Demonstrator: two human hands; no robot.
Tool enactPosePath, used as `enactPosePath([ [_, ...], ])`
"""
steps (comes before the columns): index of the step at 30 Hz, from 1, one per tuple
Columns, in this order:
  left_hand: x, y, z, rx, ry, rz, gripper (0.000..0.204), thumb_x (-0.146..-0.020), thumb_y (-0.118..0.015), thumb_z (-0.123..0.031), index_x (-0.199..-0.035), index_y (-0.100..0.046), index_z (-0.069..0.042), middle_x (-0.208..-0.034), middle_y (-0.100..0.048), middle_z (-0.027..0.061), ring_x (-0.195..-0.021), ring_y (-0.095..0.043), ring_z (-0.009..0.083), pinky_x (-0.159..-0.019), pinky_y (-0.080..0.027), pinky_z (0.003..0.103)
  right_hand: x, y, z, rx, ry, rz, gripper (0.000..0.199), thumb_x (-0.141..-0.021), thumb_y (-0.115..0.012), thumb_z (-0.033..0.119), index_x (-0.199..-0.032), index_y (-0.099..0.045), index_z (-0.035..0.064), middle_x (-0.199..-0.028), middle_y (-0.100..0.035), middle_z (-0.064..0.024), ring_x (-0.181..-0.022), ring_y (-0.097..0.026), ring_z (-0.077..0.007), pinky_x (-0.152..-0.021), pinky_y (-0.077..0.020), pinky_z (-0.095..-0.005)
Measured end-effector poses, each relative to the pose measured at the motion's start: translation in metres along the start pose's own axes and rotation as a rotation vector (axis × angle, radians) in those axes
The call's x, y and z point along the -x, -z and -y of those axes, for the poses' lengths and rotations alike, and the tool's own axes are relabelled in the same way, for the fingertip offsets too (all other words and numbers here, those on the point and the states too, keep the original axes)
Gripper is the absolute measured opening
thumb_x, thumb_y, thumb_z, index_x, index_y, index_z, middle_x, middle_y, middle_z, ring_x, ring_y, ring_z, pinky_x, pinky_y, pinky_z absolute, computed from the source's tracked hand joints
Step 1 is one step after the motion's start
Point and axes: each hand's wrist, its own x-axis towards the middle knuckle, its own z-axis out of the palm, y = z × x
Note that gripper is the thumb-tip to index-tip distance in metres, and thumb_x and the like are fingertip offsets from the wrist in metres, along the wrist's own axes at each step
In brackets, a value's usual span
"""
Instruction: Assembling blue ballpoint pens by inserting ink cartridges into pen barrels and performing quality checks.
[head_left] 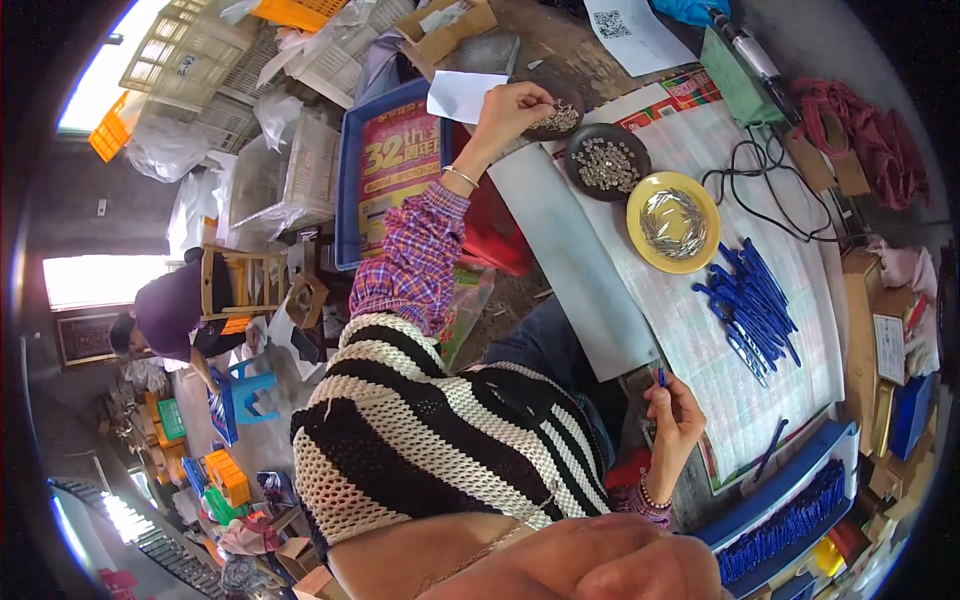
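My left hand (510,108) reaches to the far edge of the work surface, its fingers pinched at a small dark dish of tiny metal parts (563,118). Whatever lies between those fingertips is too small to make out. Near my body, my right hand (676,415) is closed around a slim blue piece (661,377), with only its tip showing. A black bowl (590,192) of small round metal parts stands beside the dish. Next to it, a yellow bowl (640,243) holds thin silver pins. A pile of slim blue pieces (750,305) lies to the right.
A long grey board (570,260) lies along the table's near side. At the lower right stands a blue tray (790,470) full of blue pieces. A black cable (775,190) loops at the back right. Left, a blue crate (348,190) stands; another person (175,310) sits farther off.
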Motion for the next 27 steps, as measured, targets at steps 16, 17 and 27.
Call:
enactPosePath([
  [16,0.026,-0.013,-0.05,0.273,0.145,0.252,0.014,-0.082,-0.068,-0.004,-0.094,-0.067,0.001,-0.086,-0.068,0.0047,-0.079,-0.063,0.0102,-0.071,-0.05,0.022,-0.002,-0.002,0.0,0.307,0.333,-0.056,0.018,-0.085,-0.063,0.004,-0.101,-0.066,-0.0038,-0.081,-0.066,-0.0065,-0.066,-0.054,-0.0093,-0.059,-0.0411,-0.0212],
  [17,0.031,-0.02,-0.06,0.266,0.127,0.312,0.013,-0.083,-0.067,-0.003,-0.095,-0.067,0.001,-0.088,-0.068,0.0062,-0.081,-0.064,0.0112,-0.073,-0.05,0.023,-0.004,-0.004,0.005,0.388,0.462,-0.056,0.016,-0.083,-0.064,0.002,-0.098,-0.067,-0.0027,-0.082,-0.067,-0.0073,-0.067,-0.056,-0.0113,-0.06,-0.0424,-0.0225],
  [27,0.117,-0.101,-0.167,0.519,-0.167,1.105,0.011,-0.076,-0.061,0.006,-0.085,-0.067,0.002,-0.084,-0.068,0.0079,-0.08,-0.064,0.0152,-0.074,-0.05,0.027,0.002,-0.006,0.014,0.425,0.469,-0.108,0.021,-0.072,-0.072,-0.001,-0.093,-0.068,0.0009,-0.084,-0.066,-0.0094,-0.073,-0.063,-0.0184,-0.066,-0.0479,-0.0264],
])
